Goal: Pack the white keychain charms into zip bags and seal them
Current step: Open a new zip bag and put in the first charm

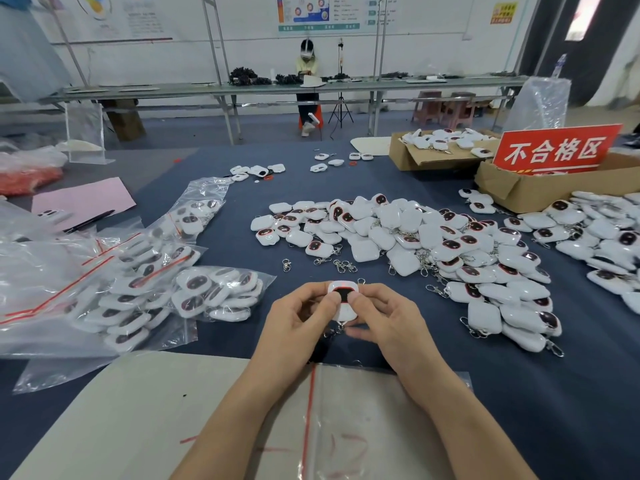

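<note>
Clear plastic, an empty zip bag [349, 431] lies nearest, under both wrists. Just beyond it the left hand [298, 327] and right hand [384, 323] together pinch one white charm [343, 301] between thumbs and fingers. Farther off, loose charms [415, 244] pile to the right, filled bags [138, 289] lie left, and boxes [519, 192] stand far right.

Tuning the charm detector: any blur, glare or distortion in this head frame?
Head view: the held charm between left hand and right hand is sharp; filled zip bags at far left are smeared, with sheen; the wide-angle lens leans the far bench uprights; light is even, shadows soft.
</note>
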A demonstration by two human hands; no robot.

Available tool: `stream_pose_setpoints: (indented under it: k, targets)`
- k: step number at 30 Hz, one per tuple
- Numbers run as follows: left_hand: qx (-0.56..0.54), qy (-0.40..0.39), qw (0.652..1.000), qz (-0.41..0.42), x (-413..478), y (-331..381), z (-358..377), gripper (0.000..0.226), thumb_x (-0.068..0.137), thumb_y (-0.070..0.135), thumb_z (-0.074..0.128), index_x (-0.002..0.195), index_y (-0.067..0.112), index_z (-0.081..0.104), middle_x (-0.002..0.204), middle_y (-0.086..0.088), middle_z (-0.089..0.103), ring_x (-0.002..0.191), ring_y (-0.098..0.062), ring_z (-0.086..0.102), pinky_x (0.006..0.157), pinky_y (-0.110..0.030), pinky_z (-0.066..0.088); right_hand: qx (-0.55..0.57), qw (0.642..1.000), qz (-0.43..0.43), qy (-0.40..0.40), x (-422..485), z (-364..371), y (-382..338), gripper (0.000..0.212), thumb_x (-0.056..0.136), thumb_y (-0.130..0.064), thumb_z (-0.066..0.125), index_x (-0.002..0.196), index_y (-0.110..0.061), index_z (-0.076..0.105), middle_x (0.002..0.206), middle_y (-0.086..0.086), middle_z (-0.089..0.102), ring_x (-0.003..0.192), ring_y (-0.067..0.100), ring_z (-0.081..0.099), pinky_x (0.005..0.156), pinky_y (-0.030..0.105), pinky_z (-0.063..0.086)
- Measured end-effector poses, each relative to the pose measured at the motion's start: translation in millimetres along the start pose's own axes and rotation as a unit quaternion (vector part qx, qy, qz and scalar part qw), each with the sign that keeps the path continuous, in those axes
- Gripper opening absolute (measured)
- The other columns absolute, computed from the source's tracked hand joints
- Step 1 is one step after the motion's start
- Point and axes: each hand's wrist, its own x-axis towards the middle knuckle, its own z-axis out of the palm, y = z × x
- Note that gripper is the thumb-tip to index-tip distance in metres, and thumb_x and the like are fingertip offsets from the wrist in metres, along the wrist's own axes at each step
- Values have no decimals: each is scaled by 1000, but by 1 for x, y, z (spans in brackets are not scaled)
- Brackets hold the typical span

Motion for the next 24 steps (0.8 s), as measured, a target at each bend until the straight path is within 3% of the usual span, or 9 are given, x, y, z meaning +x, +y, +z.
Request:
stream_pose_setpoints:
  k: [6, 17, 24]
  targets:
    - [29, -20, 999, 9, 0, 0, 3, 25, 99, 10, 63, 116, 27, 70, 103, 7, 76, 95, -12, 71, 81, -19, 55, 11, 1000, -7, 0, -1, -1, 0, 11, 97, -21, 65, 103, -20, 74, 93, 5, 77, 84, 16, 74, 73, 22, 58]
    - [7, -15, 1000, 5, -1, -1, 4, 28, 99, 5, 61, 112, 28, 69, 94, 12, 76, 81, 3, 67, 73, -10, 50, -1, 1000, -4, -8, -1, -1, 1, 9, 95, -26, 68, 97, -27, 76, 93, 6, 77, 83, 21, 75, 74, 24, 59]
    - [2, 8, 1000, 11, 0, -4, 6, 26, 97, 8, 66, 113, 28, 72, 93, 9, 77, 80, 2, 67, 71, -11, 51, 14, 1000, -4, 5, 0, -1, 1, 12, 97, -24, 65, 105, -24, 75, 93, 7, 77, 84, 22, 75, 72, 23, 59]
